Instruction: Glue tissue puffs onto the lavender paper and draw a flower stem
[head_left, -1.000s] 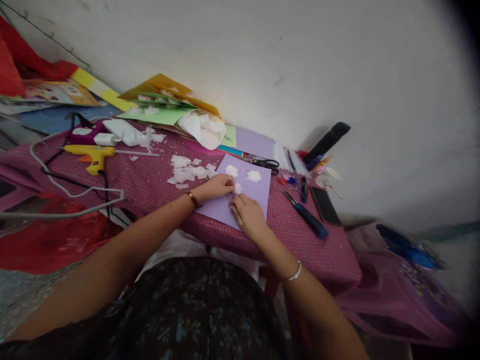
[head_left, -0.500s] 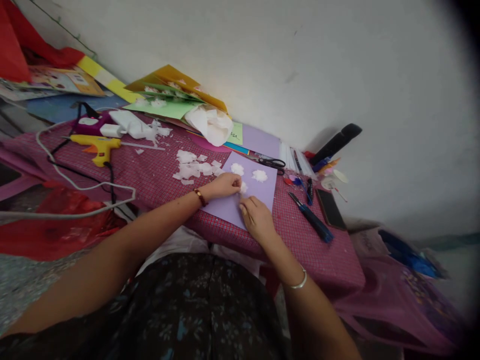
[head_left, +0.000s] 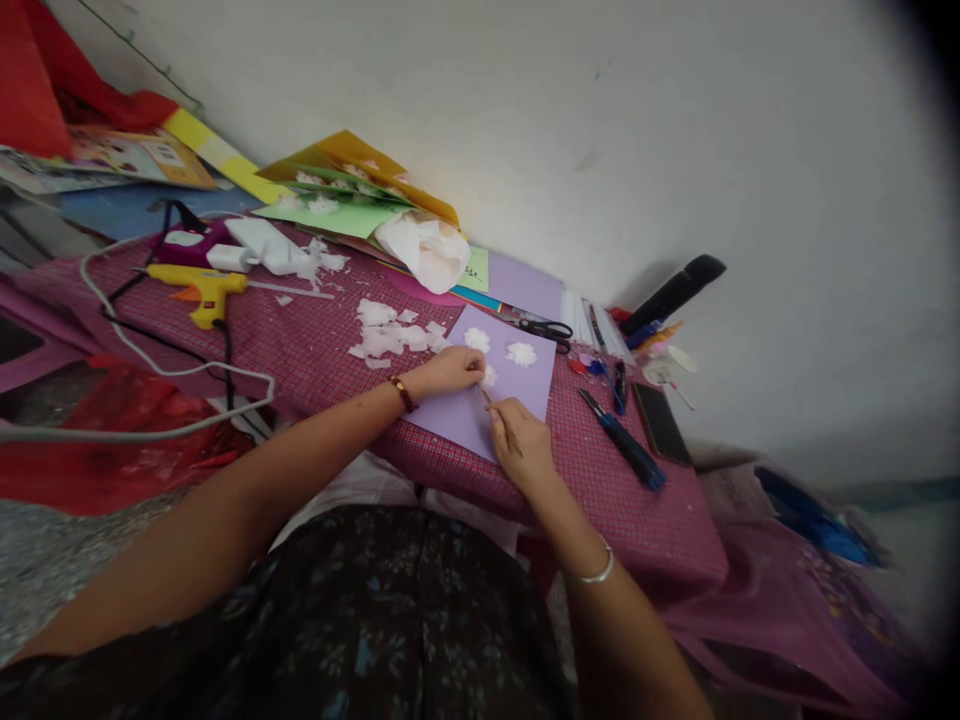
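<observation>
A purple sheet of paper [head_left: 459,425] lies on the checked tablecloth before me, bearing three ruffled white paper tufts. Two of them, an upper tuft [head_left: 477,340] and a right tuft [head_left: 520,354], are in plain sight. The third tuft [head_left: 489,377] is partly covered by my left hand [head_left: 450,370], whose fingers are pinched together at its edge; what they hold, if anything, is hidden. My right hand [head_left: 525,443] grips a thin brown stick [head_left: 511,434], its tip pointing towards the third tuft and my left fingertips.
Loose white paper squares [head_left: 394,335] lie left of the sheet. Beyond them are a yellow glue gun [head_left: 206,288] with cords and stacked coloured cards [head_left: 337,215]. Black scissors [head_left: 551,328] touch the sheet's far edge. To the right are a blue-handled cutter [head_left: 630,450] and a phone [head_left: 661,425].
My right hand has shifted slightly right and turned, so the brown stick shows more clearly. My left hand stays pinched at the third tuft. The camera view has moved slightly.
</observation>
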